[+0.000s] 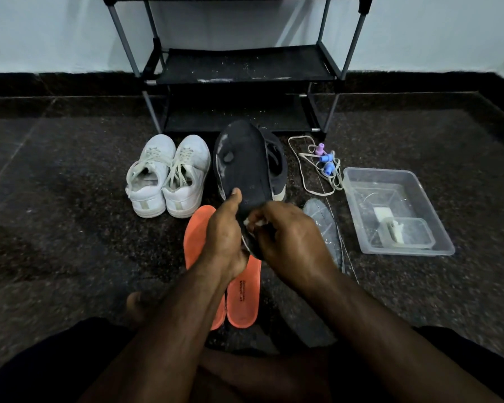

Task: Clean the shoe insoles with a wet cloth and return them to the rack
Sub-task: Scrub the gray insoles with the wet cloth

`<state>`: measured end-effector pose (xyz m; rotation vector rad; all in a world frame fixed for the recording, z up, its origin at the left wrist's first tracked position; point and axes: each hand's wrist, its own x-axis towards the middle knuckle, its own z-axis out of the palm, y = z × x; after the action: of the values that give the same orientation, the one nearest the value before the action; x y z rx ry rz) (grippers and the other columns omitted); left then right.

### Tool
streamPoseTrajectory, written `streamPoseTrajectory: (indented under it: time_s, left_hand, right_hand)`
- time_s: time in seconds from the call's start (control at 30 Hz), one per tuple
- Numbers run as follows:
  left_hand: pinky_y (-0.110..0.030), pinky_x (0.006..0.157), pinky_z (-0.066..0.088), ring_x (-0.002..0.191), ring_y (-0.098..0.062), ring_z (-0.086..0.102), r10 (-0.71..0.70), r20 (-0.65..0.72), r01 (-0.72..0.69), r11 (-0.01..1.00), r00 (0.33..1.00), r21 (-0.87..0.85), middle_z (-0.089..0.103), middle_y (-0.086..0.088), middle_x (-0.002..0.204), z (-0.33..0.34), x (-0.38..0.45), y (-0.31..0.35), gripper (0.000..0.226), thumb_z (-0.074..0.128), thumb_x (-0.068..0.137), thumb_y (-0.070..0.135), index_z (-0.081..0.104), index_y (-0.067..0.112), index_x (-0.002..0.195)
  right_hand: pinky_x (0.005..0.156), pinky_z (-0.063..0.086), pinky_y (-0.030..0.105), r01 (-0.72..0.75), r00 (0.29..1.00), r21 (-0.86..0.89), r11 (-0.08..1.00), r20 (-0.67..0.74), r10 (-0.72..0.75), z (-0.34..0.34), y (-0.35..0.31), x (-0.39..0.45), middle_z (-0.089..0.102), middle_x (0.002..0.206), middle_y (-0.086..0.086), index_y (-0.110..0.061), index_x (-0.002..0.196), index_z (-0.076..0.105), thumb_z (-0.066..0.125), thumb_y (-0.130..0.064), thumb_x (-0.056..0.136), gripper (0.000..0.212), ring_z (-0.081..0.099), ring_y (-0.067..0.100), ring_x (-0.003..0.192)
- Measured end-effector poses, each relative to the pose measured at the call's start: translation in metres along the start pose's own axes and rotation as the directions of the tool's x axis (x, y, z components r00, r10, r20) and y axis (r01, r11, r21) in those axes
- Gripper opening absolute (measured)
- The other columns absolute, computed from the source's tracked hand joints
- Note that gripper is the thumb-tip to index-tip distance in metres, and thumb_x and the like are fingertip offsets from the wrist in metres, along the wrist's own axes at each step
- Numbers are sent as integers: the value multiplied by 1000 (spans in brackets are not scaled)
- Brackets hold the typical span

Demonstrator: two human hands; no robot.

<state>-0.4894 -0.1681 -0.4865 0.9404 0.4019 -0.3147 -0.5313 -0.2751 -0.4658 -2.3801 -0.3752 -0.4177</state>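
pair of white lace-up sneakers left of the fingers. left hand grips dark worn insole by its heel, thumb on top. right hand pinches small white cloth against it. two orange foam insoles lie under both hands; clear plastic tub off right.

The rack stands against the wall at the back. On the floor before it sit a pair of sneakers to the left and a shoe beside them to the right. Right of that lie laces, then a tub holding a smaller container, perhaps with a cloth inside. Two insoles lie nearest the person, another insole to their right.
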Motion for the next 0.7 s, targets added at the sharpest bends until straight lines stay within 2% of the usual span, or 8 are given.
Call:
streamPoseTrajectory:
  time_s: [0.03,0.17,0.3,0.43,0.47,0.53,0.6,0.7]
  left_hand:
    - [-31,64,51,57,-15,66,-4,-8,4,1000,1000,-9,68,-2,63,-2,1,-2,55,46,104,39,72,15,62]
    - [-28,56,49,59,-20,66,29,-78,-30,1000,997,-6,73,-7,78,-4,4,7,38,51,101,42,70,10,92]
    - [-31,63,49,63,-20,68,67,-57,-68,998,996,-16,74,-7,77,-3,5,11,36,50,102,39,70,10,93]
    - [-24,52,53,61,-18,69,53,-48,-56,996,997,-65,75,-5,77,-7,6,16,38,47,104,39,69,9,99]
    - [-25,55,56,67,-19,72,46,-42,-49,995,998,-91,76,-7,84,-7,7,17,39,46,104,40,68,7,106]
    - [-40,80,60,94,-29,73,33,-49,-39,992,998,-124,73,-15,112,-7,6,16,50,46,103,43,63,3,125]
    - [-55,105,48,118,-37,64,6,-37,-11,989,999,-148,65,-20,130,-7,6,13,57,46,100,47,57,4,136]
    - [-49,101,51,115,-33,66,27,-41,-32,990,999,-140,69,-17,125,-4,8,10,47,45,104,40,61,5,131]
  right_hand:
    - [72,50,38,-2,1000,0,1000,5,2,2,-2,0,67,84,-2,-16,89,65,64,-8,80,12,61,20,82]
    - [72,50,32,70,991,35,997,112,-73,5,-6,-17,66,84,-8,-20,88,64,68,-5,79,18,59,12,81]
    - [72,48,34,110,993,-3,994,46,-110,11,-5,-17,65,85,-2,-15,90,65,66,-6,80,14,59,18,81]
    - [75,49,34,128,992,6,992,21,-128,14,-7,-14,65,87,-2,-13,91,66,67,-2,79,16,59,17,84]
    - [75,50,34,96,995,45,994,-10,-96,12,-6,-13,66,88,-3,-14,92,68,68,0,79,18,61,15,85]
    - [78,53,34,-39,996,236,971,-69,57,3,1,-6,67,95,-6,-20,100,71,69,-3,83,23,63,9,89]
    - [87,54,34,-142,981,426,894,-60,184,-11,9,3,65,102,-5,-27,113,69,66,-9,87,31,63,9,95]
    - [87,51,32,-161,969,479,863,-90,231,-30,20,8,61,101,-4,-31,111,70,63,-13,90,28,63,12,94]
